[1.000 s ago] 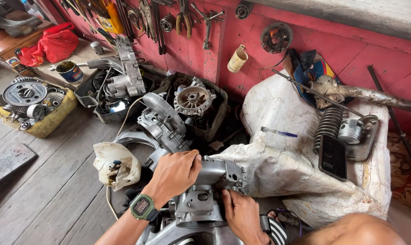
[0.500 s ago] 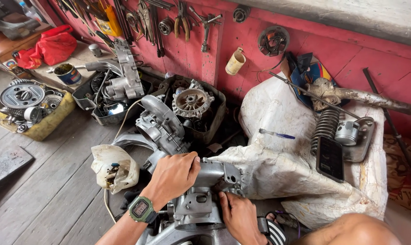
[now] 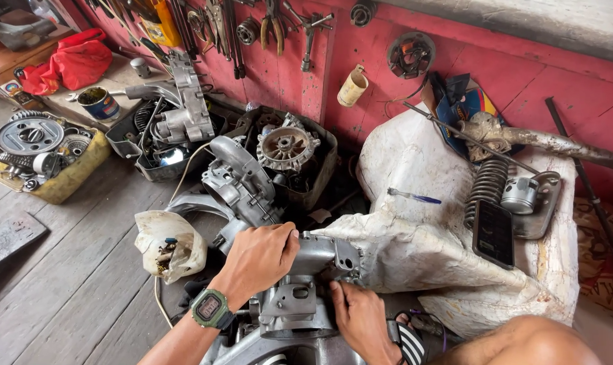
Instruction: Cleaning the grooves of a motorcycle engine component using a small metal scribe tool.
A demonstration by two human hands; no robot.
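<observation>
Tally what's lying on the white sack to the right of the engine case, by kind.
Pen: 1
Phone, dark, face up: 1
Coil spring: 1
Metal piston: 1
Total: 4
Both hands, left hand and right hand, rest on the grey engine case beside the sack.

A red-painted wall (image 3: 360,61) runs along the back, with pliers and other hand tools (image 3: 252,27) hanging on it (the paint is scuffed and stained). Below lies a floor of worn grey wooden planks (image 3: 69,284). Soft, even daylight falls across the whole room.
</observation>
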